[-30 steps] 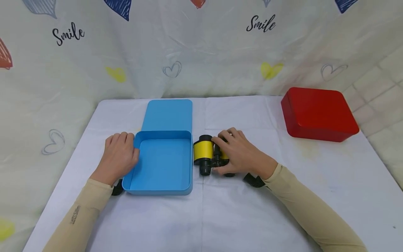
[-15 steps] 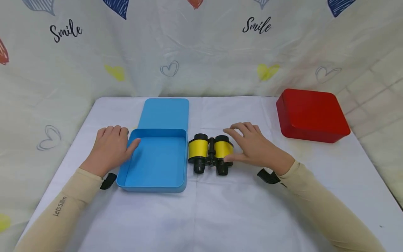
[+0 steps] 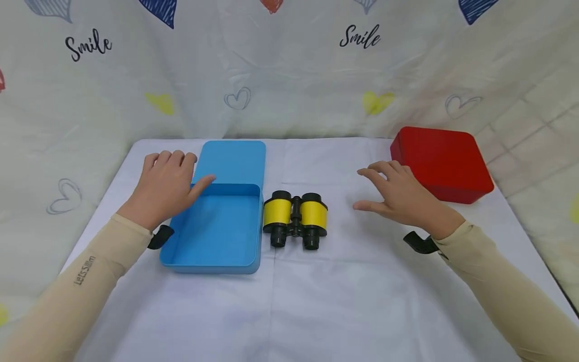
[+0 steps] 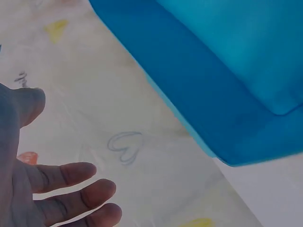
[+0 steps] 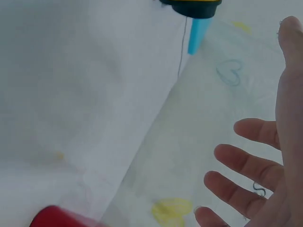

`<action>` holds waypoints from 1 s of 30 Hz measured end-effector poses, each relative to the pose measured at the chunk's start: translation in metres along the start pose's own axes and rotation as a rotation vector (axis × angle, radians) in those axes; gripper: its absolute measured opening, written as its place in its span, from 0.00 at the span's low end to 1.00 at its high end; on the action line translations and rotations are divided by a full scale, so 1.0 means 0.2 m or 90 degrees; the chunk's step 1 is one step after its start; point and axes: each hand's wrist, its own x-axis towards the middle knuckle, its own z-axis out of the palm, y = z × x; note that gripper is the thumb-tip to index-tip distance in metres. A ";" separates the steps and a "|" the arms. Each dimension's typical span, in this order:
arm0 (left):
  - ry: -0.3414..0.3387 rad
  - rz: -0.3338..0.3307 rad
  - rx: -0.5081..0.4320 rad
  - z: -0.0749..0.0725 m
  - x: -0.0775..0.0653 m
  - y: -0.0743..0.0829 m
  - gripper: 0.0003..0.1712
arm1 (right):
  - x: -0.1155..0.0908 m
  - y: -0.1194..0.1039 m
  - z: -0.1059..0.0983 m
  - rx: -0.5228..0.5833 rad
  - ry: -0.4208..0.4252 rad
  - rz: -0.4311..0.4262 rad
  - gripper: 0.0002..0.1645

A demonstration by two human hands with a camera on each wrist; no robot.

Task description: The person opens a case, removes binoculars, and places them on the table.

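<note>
The binoculars lie flat just right of the blue box on the bench; I cannot tell whether they touch its wall. A blue panel sits behind the blue box. The left hand hovers over the left rim of the blue box, its grip loose and holding nothing. The right hand hangs well right of the blue box, past the binoculars and near the red box, its grip spread and bare too.

The step in hand looks like bringing both hands clear. Done well, the left hand should rise before travelling, so its thumb misses the rim, and the right should mind its black wrist mount and avoid nudging the red box.
</note>
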 end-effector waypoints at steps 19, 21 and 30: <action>0.097 0.108 -0.027 0.02 0.43 0.39 0.36 | -0.20 0.57 -0.15 -0.023 0.047 0.154 0.42; 0.101 0.116 -0.025 0.02 0.47 0.44 0.36 | -0.21 0.63 -0.15 -0.016 0.036 0.180 0.43; 0.106 0.135 -0.008 0.04 0.62 0.66 0.37 | -0.23 0.81 -0.16 -0.019 -0.010 0.261 0.46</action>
